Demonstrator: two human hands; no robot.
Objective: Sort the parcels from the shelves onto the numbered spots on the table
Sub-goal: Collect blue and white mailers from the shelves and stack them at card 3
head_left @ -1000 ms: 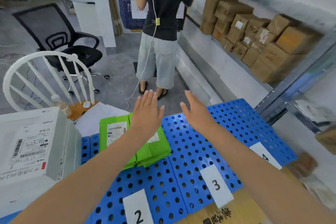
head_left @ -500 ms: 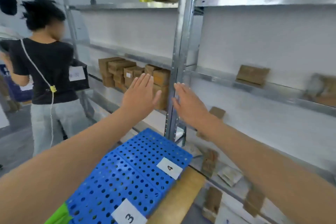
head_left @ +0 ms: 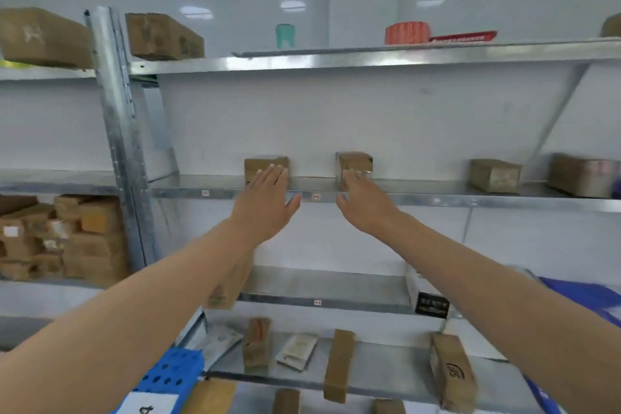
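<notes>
Far left of frame: brown cartons (head_left: 67, 239) are stacked tight in a lower shelf bay. One larger carton (head_left: 43, 37) sits on the top level, upper left. A galvanised upright (head_left: 117, 131) divides that bay from the one being worked.

Bottom left: a corner of the blue perforated worktop (head_left: 171, 376) shows, with a white number card (head_left: 148, 408) on it. The digit is blurred but looks like a 4.

Centre: the middle shelf (head_left: 437, 200) carries small cardboard parcels in a row, set back towards the wall and well apart, so each can be taken singly.

The left hand (head_left: 265, 208) is raised to shelf height. Its fingers are straight, its thumb is out, and it holds nothing. Its fingertips overlap the front face of the left parcel (head_left: 265, 163); contact cannot be confirmed.

The right hand (head_left: 364, 208) is likewise flat and empty, with its fingertips at the lower front of the neighbouring parcel (head_left: 354, 161). Contact here is also unconfirmed.

Judgement: each hand lines up with its own parcel, which suggests one parcel per hand. Neither is gripped yet.

Right of frame: two further parcels (head_left: 495, 175) stand on the same shelf, untouched.

Bottom centre: the bottom shelf (head_left: 386, 360) holds upright boxes and flat mailers.

Task status, as judged: at the pick stage, with nothing lifted or carried towards the worktop.
</notes>
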